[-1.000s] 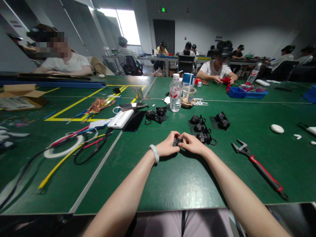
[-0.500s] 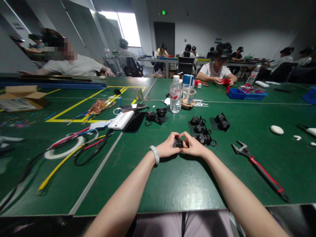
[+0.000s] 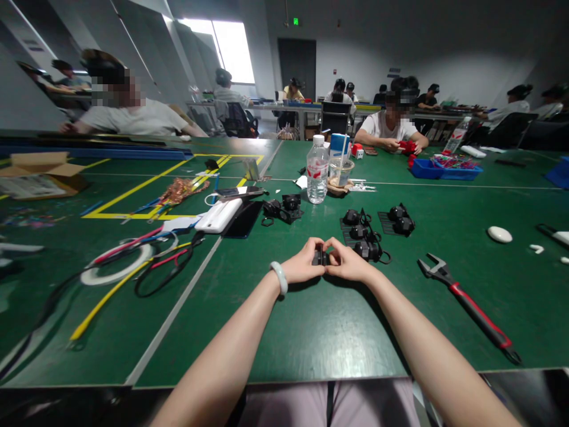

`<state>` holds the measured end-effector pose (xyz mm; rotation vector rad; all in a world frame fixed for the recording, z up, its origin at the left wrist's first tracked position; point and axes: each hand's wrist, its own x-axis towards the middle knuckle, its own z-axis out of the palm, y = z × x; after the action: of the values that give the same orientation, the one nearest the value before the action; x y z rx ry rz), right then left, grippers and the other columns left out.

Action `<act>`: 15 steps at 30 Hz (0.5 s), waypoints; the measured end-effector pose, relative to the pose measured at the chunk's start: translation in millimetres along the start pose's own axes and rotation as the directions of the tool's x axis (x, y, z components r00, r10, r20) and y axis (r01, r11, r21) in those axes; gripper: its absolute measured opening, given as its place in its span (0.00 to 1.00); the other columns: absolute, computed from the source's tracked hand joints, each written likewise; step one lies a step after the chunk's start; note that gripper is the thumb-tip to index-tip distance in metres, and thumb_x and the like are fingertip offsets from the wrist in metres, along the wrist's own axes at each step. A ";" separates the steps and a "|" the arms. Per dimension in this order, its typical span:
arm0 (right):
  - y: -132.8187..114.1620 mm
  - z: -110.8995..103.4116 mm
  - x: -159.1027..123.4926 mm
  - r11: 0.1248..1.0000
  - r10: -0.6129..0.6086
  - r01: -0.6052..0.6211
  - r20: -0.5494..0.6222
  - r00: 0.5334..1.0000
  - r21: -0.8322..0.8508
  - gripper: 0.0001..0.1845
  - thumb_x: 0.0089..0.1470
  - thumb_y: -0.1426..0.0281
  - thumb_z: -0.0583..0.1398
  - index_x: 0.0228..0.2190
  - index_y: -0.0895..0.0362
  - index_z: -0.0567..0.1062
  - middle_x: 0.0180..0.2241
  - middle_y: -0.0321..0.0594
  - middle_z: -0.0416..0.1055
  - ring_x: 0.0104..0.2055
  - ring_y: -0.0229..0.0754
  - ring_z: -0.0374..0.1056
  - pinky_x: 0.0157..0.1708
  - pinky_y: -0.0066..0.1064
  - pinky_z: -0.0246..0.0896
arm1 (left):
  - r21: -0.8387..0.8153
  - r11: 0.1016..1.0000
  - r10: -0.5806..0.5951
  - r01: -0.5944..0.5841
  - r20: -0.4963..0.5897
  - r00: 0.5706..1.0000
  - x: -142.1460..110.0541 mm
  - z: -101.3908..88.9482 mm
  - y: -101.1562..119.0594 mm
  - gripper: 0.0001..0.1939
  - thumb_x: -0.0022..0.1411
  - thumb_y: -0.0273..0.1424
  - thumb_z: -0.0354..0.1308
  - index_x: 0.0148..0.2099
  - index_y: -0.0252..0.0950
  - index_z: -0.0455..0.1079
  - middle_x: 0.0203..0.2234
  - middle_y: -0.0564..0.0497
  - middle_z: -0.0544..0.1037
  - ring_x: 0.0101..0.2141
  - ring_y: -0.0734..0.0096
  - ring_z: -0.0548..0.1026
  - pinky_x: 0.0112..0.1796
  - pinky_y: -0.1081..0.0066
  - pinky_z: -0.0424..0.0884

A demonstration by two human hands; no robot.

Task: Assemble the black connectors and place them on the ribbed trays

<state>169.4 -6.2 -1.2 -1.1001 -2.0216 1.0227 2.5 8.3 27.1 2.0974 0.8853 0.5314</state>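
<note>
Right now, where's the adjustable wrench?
In the head view, the adjustable wrench lies flat on the green table, to the right of the right hand, with its jaw end toward the black parts.

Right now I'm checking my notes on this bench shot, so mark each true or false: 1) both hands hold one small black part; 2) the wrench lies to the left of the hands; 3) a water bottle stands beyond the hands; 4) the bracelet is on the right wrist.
1) True: the left hand and right hand pinch a small black part between them.
2) False: the red-handled wrench lies to the right of the hands.
3) True: the water bottle stands upright farther back on the green table.
4) False: the pale bracelet is on the left wrist.
</note>
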 end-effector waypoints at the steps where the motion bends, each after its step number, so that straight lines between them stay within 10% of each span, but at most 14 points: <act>1: 0.0 -0.1 0.0 1.000 0.001 -0.001 -0.003 1.000 -0.001 0.19 0.39 0.71 0.56 0.36 0.55 0.57 0.16 0.23 0.51 0.18 0.28 0.48 0.21 0.20 0.44 | -0.001 1.000 0.004 -0.004 0.001 1.000 0.0 0.0 0.0 0.24 0.44 0.26 0.52 0.45 0.33 0.52 0.34 0.50 0.61 0.35 0.71 0.63 0.40 0.66 0.62; 15: 0.8 -1.0 1.1 1.000 0.020 -0.020 -0.020 1.000 -0.009 0.16 0.40 0.68 0.56 0.35 0.56 0.60 0.15 0.24 0.52 0.17 0.29 0.49 0.20 0.21 0.44 | 0.007 1.000 -0.016 0.016 0.003 1.000 -0.5 0.9 -0.2 0.24 0.45 0.27 0.51 0.46 0.34 0.51 0.34 0.51 0.61 0.34 0.72 0.63 0.40 0.66 0.63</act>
<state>170.0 -4.6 -1.2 -1.1335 -2.0051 1.0096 2.6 7.6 26.3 2.0951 0.9026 0.5181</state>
